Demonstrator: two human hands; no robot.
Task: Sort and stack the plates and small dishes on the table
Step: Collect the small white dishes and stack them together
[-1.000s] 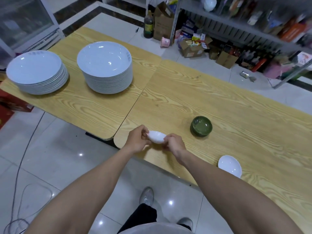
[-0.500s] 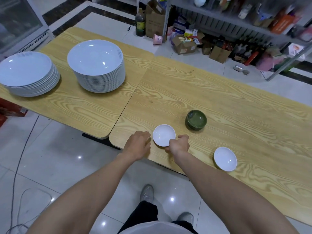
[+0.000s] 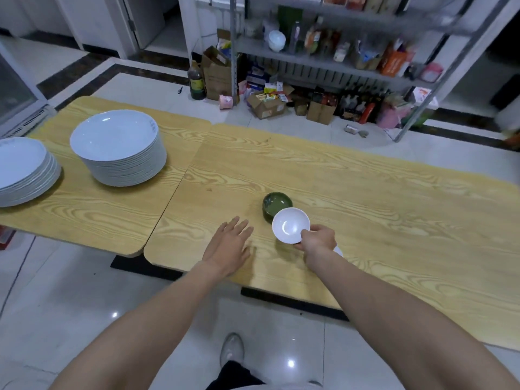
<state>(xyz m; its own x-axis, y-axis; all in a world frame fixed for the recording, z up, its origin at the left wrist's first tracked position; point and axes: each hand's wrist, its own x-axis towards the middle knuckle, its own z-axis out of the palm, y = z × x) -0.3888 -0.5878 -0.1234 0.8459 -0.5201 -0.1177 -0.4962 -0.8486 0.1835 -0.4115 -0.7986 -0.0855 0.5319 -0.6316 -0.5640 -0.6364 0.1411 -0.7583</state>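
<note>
My right hand pinches the rim of a small white dish and holds it tilted just in front of a dark green bowl, partly covering it. A sliver of a second white dish peeks out from behind my right wrist on the wooden table. My left hand lies flat with straight fingers on the table, left of the dish, holding nothing. Two stacks of large white plates stand on the left table: a tall one and a lower one at the frame's left edge.
The two wooden tables meet at a seam. Behind them a metal shelf holds goods, with cardboard boxes and a dark bottle on the tiled floor.
My right hand has carried the white dish to the right, up to the green bowl. My left hand let go of it and now lies flat on the table. The camera tilted up.
</note>
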